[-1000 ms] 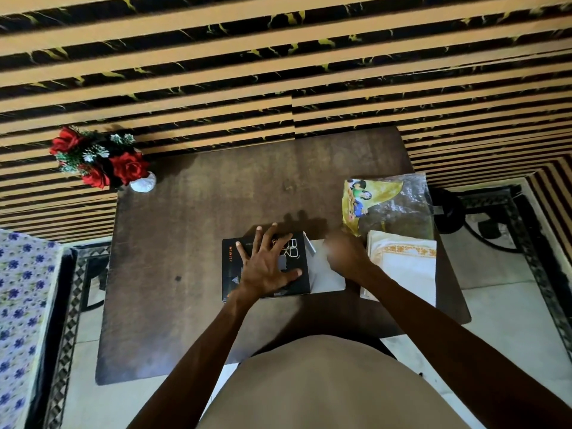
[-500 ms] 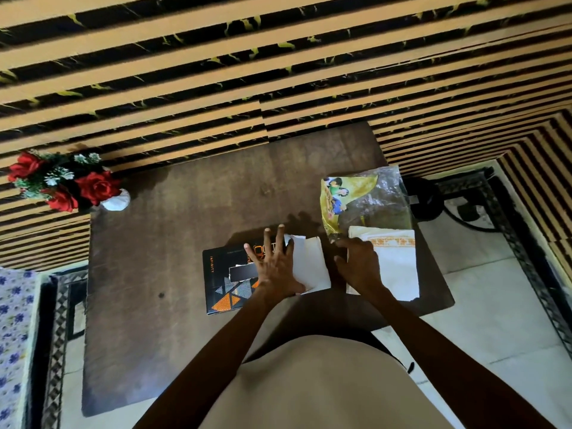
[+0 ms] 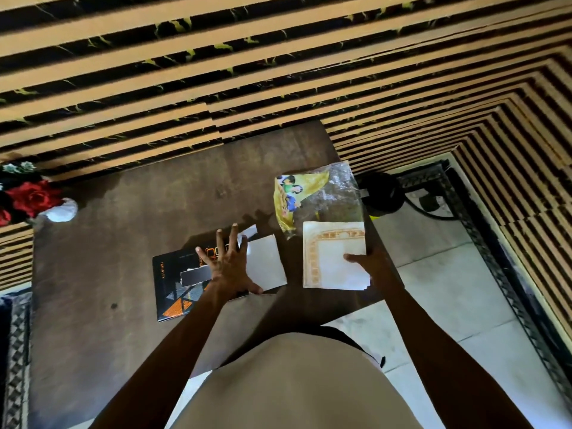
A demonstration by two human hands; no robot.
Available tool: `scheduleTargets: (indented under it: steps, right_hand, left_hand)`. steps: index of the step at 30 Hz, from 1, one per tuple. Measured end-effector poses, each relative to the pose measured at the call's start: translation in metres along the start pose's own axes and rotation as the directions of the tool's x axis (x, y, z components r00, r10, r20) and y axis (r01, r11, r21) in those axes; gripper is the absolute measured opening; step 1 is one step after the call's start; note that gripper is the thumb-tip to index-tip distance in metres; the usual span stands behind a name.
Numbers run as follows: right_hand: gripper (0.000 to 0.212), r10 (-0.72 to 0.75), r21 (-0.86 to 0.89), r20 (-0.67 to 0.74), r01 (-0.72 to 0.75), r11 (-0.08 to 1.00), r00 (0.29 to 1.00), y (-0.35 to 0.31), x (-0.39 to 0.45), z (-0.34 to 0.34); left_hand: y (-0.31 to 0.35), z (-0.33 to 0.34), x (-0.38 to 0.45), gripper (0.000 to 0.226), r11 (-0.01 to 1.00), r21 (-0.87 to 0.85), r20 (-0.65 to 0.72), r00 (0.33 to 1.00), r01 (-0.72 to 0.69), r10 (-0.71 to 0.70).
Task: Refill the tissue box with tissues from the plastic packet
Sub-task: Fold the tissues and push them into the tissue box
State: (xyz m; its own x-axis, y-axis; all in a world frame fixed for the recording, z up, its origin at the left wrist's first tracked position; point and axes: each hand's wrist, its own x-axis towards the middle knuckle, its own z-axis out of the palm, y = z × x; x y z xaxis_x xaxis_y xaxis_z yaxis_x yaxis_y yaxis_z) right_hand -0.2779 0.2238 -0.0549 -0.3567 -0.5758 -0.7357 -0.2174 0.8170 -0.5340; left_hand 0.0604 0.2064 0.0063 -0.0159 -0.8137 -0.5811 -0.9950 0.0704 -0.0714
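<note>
A flat black tissue box [image 3: 173,289] with orange triangles lies on the brown table [image 3: 93,305]. Its white end flap [image 3: 266,263] is folded out to the right. My left hand [image 3: 229,264] lies flat, fingers spread, on the box's right part. A stack of white tissues [image 3: 328,258] with a gold border rests near the table's right edge. My right hand [image 3: 368,263] grips the stack's right side, thumb on top. The clear and yellow plastic packet [image 3: 318,196] lies just behind the stack.
A white vase with red flowers [image 3: 34,199] stands at the table's far left corner. Striped wall panels rise behind the table. To the right lies white tiled floor with a dark round object [image 3: 383,193] and a cable.
My right hand has shifted from the gap beside the box flap to the right side of the tissue stack and taken hold of it. My left hand has stayed on the box.
</note>
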Motion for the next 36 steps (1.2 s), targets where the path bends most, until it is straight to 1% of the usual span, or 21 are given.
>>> scheduleTargets:
  steps: [1, 3, 4, 7, 9, 12, 14, 16, 18, 20, 21, 23, 24, 26, 27, 30, 32, 33, 34, 35, 36]
  right_hand:
    - [0.076, -0.009, 0.039, 0.025, 0.008, 0.999, 1.000, -0.005, -0.009, -0.005]
    - [0.047, 0.010, 0.110, 0.127, -0.024, 0.994, 0.992, -0.025, -0.035, -0.011]
    - [0.043, 0.010, 0.115, 0.176, -0.031, 0.993, 0.984, -0.030, -0.037, -0.015]
    - [0.040, 0.012, 0.100, 0.263, -0.040, 0.994, 0.965, -0.039, -0.041, -0.019]
    - [0.031, -0.044, 0.099, 0.300, 0.015, 0.995, 0.953, -0.040, -0.038, -0.019]
    - [0.036, -0.141, 0.038, 0.388, 0.137, 0.990, 0.911, -0.038, -0.036, -0.015]
    - [0.037, -0.225, -0.040, 0.360, 0.257, 0.966, 0.905, -0.042, -0.037, -0.014]
    - [0.044, -0.357, -0.053, 0.344, 0.398, 0.916, 0.869, -0.047, -0.041, -0.013]
    - [0.055, -0.413, -0.054, 0.376, 0.464, 0.884, 0.830, -0.052, -0.046, -0.014]
    - [0.060, -0.401, -0.011, 0.437, 0.451, 0.893, 0.805, -0.060, -0.047, -0.018]
    - [0.057, -0.410, 0.062, 0.470, 0.434, 0.899, 0.781, -0.065, -0.052, -0.019]
    - [0.055, -0.434, 0.278, 0.497, 0.336, 0.900, 0.751, -0.074, -0.060, -0.018]
    - [0.053, -0.423, 0.372, 0.488, 0.257, 0.892, 0.764, -0.078, -0.063, -0.012]
    - [0.045, -0.394, 0.492, 0.485, 0.129, 0.861, 0.781, -0.084, -0.067, 0.006]
    - [0.041, -0.383, 0.526, 0.503, 0.077, 0.847, 0.775, -0.085, -0.070, 0.018]
    - [0.033, -0.291, 0.496, 0.598, -0.059, 0.866, 0.747, -0.082, -0.074, 0.052]
    - [0.040, -0.193, 0.419, 0.652, -0.137, 0.897, 0.733, -0.076, -0.070, 0.070]
    - [0.041, -0.151, 0.373, 0.669, -0.153, 0.915, 0.728, -0.074, -0.069, 0.076]
    - [0.036, -0.123, 0.328, 0.674, -0.147, 0.933, 0.728, -0.072, -0.065, 0.082]
    - [0.032, -0.107, 0.297, 0.661, -0.127, 0.947, 0.743, -0.072, -0.063, 0.086]
    - [0.032, -0.101, 0.262, 0.644, -0.094, 0.961, 0.758, -0.071, -0.059, 0.092]
  left_hand:
    - [0.000, 0.000, 0.000, 0.141, 1.000, 0.001, 0.002, 1.000, -0.001, 0.001]
    - [0.000, 0.000, 0.000, 0.139, 1.000, 0.001, 0.008, 1.000, 0.001, -0.001]
    - [0.000, 0.000, 0.001, 0.138, 1.000, 0.001, 0.005, 1.000, 0.003, -0.003]
    - [0.000, 0.002, 0.001, 0.136, 1.000, -0.008, -0.008, 1.000, 0.005, -0.005]
    - [0.001, 0.002, 0.001, 0.135, 1.000, -0.009, -0.012, 1.000, 0.004, -0.004]
    - [0.001, 0.004, 0.002, 0.136, 1.000, -0.003, -0.014, 1.000, 0.009, -0.009]
    - [0.000, 0.005, 0.002, 0.136, 1.000, -0.013, -0.019, 1.000, 0.007, -0.008]
    - [-0.001, 0.004, 0.002, 0.136, 1.000, -0.025, -0.026, 1.000, -0.007, 0.007]
    - [0.000, 0.003, 0.001, 0.138, 0.999, -0.039, -0.030, 0.999, -0.020, 0.019]
    - [-0.001, 0.002, 0.000, 0.141, 0.998, -0.054, -0.025, 0.999, -0.026, 0.025]
    - [-0.003, 0.002, -0.001, 0.143, 0.998, -0.059, -0.022, 0.999, -0.024, 0.023]
    - [-0.003, 0.001, 0.000, 0.146, 0.997, -0.064, -0.009, 1.000, -0.030, 0.030]
    - [-0.005, 0.000, 0.000, 0.148, 0.997, -0.071, -0.005, 0.999, -0.034, 0.034]
    - [-0.006, -0.003, -0.001, 0.149, 0.995, -0.093, 0.004, 0.999, -0.044, 0.045]
    - [-0.007, -0.004, -0.002, 0.149, 0.993, -0.110, 0.003, 0.999, -0.053, 0.054]
    - [-0.012, -0.005, -0.005, 0.146, 0.967, -0.230, -0.024, 0.994, -0.105, 0.102]
    - [-0.019, -0.007, -0.006, 0.136, 0.934, -0.334, -0.043, 0.992, -0.127, 0.119]
    - [-0.021, -0.008, -0.006, 0.126, 0.926, -0.353, -0.049, 0.991, -0.133, 0.124]
    - [-0.024, -0.009, -0.006, 0.117, 0.926, -0.351, -0.052, 0.990, -0.139, 0.129]
    - [-0.026, -0.010, -0.007, 0.113, 0.929, -0.340, -0.051, 0.989, -0.147, 0.138]
    - [-0.026, -0.011, -0.007, 0.113, 0.929, -0.334, -0.048, 0.987, -0.158, 0.151]
